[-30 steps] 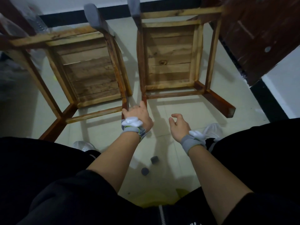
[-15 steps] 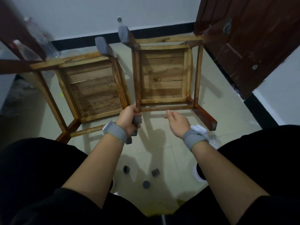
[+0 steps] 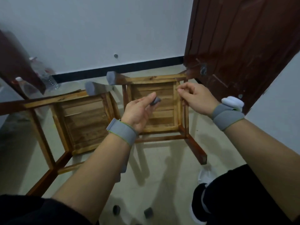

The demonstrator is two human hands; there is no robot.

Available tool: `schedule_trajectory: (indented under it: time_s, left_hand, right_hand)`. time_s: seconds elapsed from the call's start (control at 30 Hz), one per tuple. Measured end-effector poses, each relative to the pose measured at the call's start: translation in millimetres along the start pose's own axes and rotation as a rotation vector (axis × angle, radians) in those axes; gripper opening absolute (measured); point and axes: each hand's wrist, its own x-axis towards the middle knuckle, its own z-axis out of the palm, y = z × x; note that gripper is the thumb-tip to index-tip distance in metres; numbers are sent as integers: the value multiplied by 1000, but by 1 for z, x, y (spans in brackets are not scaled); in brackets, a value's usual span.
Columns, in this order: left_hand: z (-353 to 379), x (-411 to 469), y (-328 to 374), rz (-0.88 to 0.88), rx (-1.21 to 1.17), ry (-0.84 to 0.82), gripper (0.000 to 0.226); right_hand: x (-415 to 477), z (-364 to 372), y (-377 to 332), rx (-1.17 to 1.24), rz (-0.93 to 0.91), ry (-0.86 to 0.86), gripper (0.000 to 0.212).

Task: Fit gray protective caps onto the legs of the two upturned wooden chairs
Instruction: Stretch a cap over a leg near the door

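Note:
Two upturned wooden chairs stand side by side on the floor, the left chair (image 3: 84, 120) and the right chair (image 3: 154, 93). Gray caps (image 3: 90, 88) (image 3: 111, 78) cover one far leg of each. Another capped leg end (image 3: 123, 167) shows just under my left forearm. My left hand (image 3: 138, 114) hovers over the right chair's seat underside, pinching a loose gray cap (image 3: 155, 101). My right hand (image 3: 196, 98) is closed on the end of that chair's far right leg. The near right leg (image 3: 203, 157) is bare wood.
Two loose gray caps (image 3: 116, 209) (image 3: 148, 212) lie on the tiled floor between my legs. A brown door (image 3: 243, 46) stands close behind the right chair. Plastic bottles (image 3: 29, 88) stand by the wall at the left. My white shoe (image 3: 205, 176) is near the bare leg.
Both hands rose from the near legs to above the right chair. My left hand now carries a gray cap, and my right hand has closed on the far right leg.

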Motion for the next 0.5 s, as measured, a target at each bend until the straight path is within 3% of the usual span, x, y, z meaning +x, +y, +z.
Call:
schedule_trajectory:
  time_s: [0.1,0.3,0.5]
  left_hand:
    - [15,11,1,25,4,-41,36]
    - [41,46,-6,124,159,-122,36]
    - [64,69,-17,203,377,-87,30]
  right_hand:
    - [10,-4,12,245,95,66,18]
    - [31,-18,19,370,61,125,18]
    - [42,-38,40,464,153,20,26]
